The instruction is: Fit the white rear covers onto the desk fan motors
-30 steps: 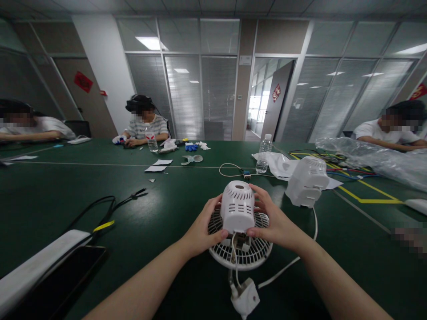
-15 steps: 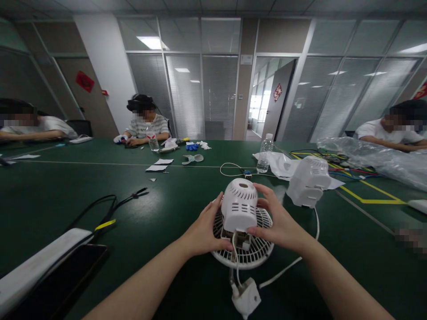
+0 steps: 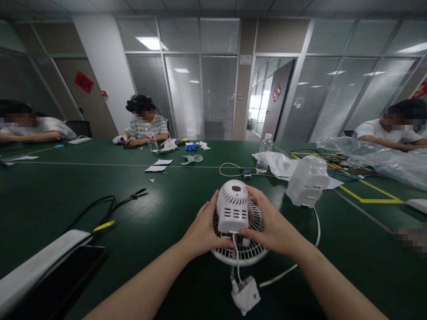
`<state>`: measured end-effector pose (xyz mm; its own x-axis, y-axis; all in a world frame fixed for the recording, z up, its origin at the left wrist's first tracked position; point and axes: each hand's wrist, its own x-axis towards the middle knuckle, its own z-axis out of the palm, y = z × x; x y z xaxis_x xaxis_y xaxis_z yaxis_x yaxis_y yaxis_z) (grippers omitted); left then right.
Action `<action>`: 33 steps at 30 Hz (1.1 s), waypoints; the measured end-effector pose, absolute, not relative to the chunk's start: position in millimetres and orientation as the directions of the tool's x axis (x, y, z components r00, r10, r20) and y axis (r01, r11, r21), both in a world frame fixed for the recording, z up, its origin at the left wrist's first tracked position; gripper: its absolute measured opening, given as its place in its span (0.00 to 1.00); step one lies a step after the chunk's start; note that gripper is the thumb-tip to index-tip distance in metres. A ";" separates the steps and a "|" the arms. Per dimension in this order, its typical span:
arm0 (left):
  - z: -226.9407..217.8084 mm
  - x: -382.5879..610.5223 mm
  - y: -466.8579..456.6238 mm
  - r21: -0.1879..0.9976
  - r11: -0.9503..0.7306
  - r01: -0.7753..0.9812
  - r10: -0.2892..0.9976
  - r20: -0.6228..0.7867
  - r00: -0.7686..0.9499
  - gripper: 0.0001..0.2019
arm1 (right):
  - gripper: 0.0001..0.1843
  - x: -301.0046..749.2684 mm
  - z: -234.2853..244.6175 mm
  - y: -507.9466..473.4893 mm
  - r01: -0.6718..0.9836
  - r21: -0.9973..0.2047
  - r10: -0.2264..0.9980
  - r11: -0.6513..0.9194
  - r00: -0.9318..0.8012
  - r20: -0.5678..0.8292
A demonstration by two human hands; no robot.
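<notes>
Between my two hands is a white slotted fan motor cover [image 3: 233, 206], with a round hole near its top. My left hand [image 3: 205, 226] grips its left side, thumb at the lower edge. On the other side my right hand [image 3: 267, 218] holds it with fingers behind and thumb in front. Under the cover lies a round white fan grille [image 3: 247, 258], flat on the table. Part of the inner mechanism shows between them. A white cord runs down from there to a small white block-shaped part [image 3: 246, 295] near me.
Right of my hands stands another white housing [image 3: 307, 182] with a cord. Behind are a water bottle [image 3: 264, 153] and white plastic sheet. At left lie a white power strip [image 3: 43, 262], a dark phone [image 3: 63, 280] and black cables. Several people sit around the green table [image 3: 133, 222].
Both hands have shifted the motor cover slightly left over the grille, and it now sits more upright. The grille has moved a little left too.
</notes>
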<state>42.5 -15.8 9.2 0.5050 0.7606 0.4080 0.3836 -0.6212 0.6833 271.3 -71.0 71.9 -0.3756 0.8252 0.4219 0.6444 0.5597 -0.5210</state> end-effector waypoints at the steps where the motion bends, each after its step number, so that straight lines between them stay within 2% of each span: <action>1: 8.8 42.6 -15.7 0.684 -0.618 0.388 0.765 0.410 0.496 0.67 | 0.53 270.8 69.9 -70.1 0.648 -0.516 0.824 0.560 -0.371 0.428; 7: 7.9 41.4 -13.3 0.652 -0.611 0.448 0.784 0.423 0.454 0.67 | 0.55 268.5 59.6 -65.2 0.689 -0.485 0.835 0.538 -0.361 0.414; 15: 10.6 41.2 -9.4 0.597 -0.610 0.521 0.792 0.433 0.430 0.64 | 0.47 263.8 51.8 -61.3 0.687 -0.520 0.858 0.507 -0.341 0.385; 21: 1.2 36.6 -3.4 0.604 -0.630 0.488 0.775 0.443 0.452 0.62 | 0.44 260.0 48.2 -60.5 0.681 -0.538 0.863 0.496 -0.319 0.392; 27: 0.1 34.0 -0.6 0.684 -0.622 0.381 0.775 0.469 0.424 0.45 | 0.46 261.6 44.9 -58.5 0.634 -0.609 0.877 0.477 -0.292 0.383; 33: 7.2 34.2 -2.3 0.721 -0.591 0.362 0.793 0.440 0.420 0.46 | 0.49 265.5 45.0 -56.3 0.614 -0.641 0.886 0.461 -0.277 0.372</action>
<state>34.2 -2.3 7.2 0.4201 0.7934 0.4404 0.3615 -0.5915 0.7207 265.5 -56.3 45.0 -0.2768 0.8862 0.3715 0.6141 0.4605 -0.6409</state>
